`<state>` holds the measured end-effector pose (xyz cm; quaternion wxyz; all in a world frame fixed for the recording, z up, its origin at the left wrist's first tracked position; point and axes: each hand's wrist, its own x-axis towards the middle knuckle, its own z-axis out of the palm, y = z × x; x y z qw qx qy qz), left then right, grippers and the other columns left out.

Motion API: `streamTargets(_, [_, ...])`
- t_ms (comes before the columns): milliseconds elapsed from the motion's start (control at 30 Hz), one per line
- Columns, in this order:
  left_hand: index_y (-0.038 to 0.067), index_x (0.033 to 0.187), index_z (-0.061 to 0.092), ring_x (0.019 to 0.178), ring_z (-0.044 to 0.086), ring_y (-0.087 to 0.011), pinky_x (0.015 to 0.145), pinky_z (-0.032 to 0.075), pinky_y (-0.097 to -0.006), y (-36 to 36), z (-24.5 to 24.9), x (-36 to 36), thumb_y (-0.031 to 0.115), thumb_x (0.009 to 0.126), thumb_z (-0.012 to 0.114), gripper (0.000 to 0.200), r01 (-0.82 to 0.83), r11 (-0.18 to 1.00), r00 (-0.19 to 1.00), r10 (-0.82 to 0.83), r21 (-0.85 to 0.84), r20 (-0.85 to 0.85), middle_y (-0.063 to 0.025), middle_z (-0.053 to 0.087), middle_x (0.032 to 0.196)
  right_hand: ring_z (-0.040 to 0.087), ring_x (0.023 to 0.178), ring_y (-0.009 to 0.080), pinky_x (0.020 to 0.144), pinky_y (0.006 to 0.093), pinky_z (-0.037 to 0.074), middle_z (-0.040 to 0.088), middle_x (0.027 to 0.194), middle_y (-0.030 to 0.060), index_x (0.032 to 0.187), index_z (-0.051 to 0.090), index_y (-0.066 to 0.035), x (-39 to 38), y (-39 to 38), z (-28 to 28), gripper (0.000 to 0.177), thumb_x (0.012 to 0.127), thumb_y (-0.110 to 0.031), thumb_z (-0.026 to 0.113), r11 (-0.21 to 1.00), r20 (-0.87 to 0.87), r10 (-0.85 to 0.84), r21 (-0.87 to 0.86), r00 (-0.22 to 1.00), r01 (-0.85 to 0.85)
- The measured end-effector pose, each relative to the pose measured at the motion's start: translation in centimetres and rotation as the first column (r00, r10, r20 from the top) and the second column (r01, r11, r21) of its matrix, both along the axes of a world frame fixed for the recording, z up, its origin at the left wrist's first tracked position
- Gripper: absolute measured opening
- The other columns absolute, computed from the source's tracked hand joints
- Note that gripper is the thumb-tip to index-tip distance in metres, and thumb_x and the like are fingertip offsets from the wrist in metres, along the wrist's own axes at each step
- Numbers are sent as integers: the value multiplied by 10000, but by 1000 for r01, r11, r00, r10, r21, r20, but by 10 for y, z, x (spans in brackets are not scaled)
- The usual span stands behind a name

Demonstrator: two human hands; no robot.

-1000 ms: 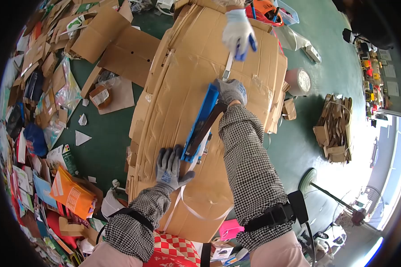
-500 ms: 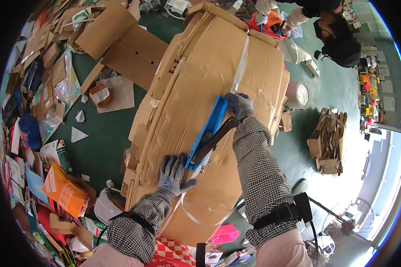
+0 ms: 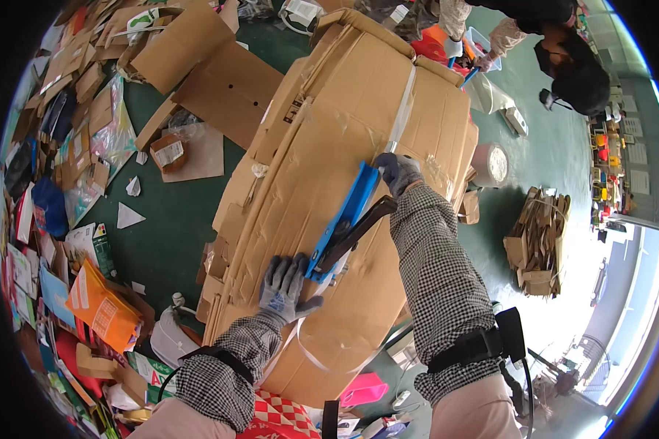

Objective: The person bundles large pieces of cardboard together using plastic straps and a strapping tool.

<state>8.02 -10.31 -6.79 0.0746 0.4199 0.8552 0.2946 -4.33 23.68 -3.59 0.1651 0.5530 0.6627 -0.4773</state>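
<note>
A bulky stack of flattened cardboard (image 3: pixel 337 139) lies in front of me, with a pale plastic strap (image 3: pixel 403 106) running along its top. On the stack rests a blue strapping tool (image 3: pixel 342 219) with a black lever. My left hand (image 3: pixel 282 289), in a grey glove, lies flat with fingers spread on the cardboard, beside the tool's lower end. My right hand (image 3: pixel 400 174), gloved too, is closed around the strap by the tool's upper end; the fingers partly hide the grip. Below the tool, a loose loop of strap curves over the cardboard.
Scrap cardboard and packaging (image 3: pixel 73 161) heap up at left, with an orange bag (image 3: pixel 104 307). A tied cardboard bundle (image 3: pixel 538 241) stands at right near a white-topped round container (image 3: pixel 490 164). Another person (image 3: pixel 571 66) works at the top right. A pink bin (image 3: pixel 364 389) sits below the stack.
My right hand and the upper end of the strapping tool have shifted slightly right. My left hand stays put. The other person's hands have moved, and the view has shifted a little.
</note>
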Motion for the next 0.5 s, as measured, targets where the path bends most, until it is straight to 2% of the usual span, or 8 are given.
streamTargets(33, [28, 1290, 281, 1148, 371, -334, 1010, 253, -517, 0, 0, 0, 539, 686, 614, 858, -13, 1000, 1000, 13, 1, -15, -158, 349, 1319, 445, 512, 68, 439, 239, 352, 519, 623, 9, 842, 625, -68, 3, -8, 10, 107, 790, -14, 549, 978, -67, -199, -73, 978, 195])
streamTargets(67, [19, 1282, 326, 1145, 378, -309, 1014, 266, -491, 0, 0, 0, 545, 668, 620, 861, -26, 1000, 999, 26, 1, -30, -138, 357, 1320, 512, 520, 114, 449, 271, 392, 537, 619, 51, 768, 578, 2, 22, -6, -8, 200, 627, -110, 664, 977, -447, -204, -148, 871, 153])
streamTargets(100, [19, 1282, 326, 1145, 378, -309, 1014, 266, -491, 0, 0, 1, 545, 668, 620, 861, -28, 1000, 999, 28, -1, -30, -138, 357, 1320, 512, 520, 114, 449, 271, 392, 537, 619, 51, 768, 578, 2, 23, 0, -9, 200, 627, -110, 664, 977, -447, -203, -150, 871, 151])
streamTargets(200, [15, 1272, 343, 1146, 376, -310, 1015, 263, -492, -1, -1, 2, 556, 673, 608, 850, -29, 1000, 998, 29, 12, -49, -141, 364, 1313, 513, 520, 116, 449, 267, 386, 530, 598, 46, 757, 572, 1, 14, 4, -4, 212, 647, -155, 666, 974, -290, -77, -227, 954, 10])
streamTargets(267, [37, 1293, 249, 1150, 364, -361, 1005, 239, -545, 0, -1, 2, 535, 697, 612, 857, -1, 1000, 1000, 2, -19, 16, -176, 347, 1321, 530, 529, 134, 465, 283, 403, 551, 615, 61, 775, 588, 0, 3, -3, -4, 272, 660, -234, 666, 988, -114, -150, -60, 982, 144])
streamTargets(300, [37, 1293, 249, 1150, 364, -361, 1005, 239, -545, 0, 0, 2, 535, 697, 612, 857, 1, 1000, 1000, 0, -21, 15, -176, 347, 1321, 530, 529, 134, 465, 283, 403, 551, 615, 61, 775, 588, 0, 0, 0, -6, 272, 660, -234, 666, 987, -114, -152, -61, 982, 146])
streamTargets(367, [30, 1291, 265, 1153, 366, -359, 1005, 240, -542, 1, 2, 1, 538, 698, 610, 853, -3, 1000, 1000, 3, -20, 18, -174, 358, 1315, 548, 542, 152, 481, 300, 419, 574, 640, 68, 810, 607, 5, -6, 4, -11, 353, 649, -303, 673, 998, 55, -36, 53, 998, 33])
streamTargets(500, [22, 1293, 271, 1156, 367, -357, 1008, 238, -540, 1, 2, 2, 540, 697, 608, 858, -13, 1000, 1000, 13, -14, 10, -172, 364, 1313, 564, 565, 163, 498, 309, 432, 588, 659, 68, 831, 627, 2, -5, 3, -11, 386, 648, -336, 665, 996, 64, -51, 73, 997, 46])
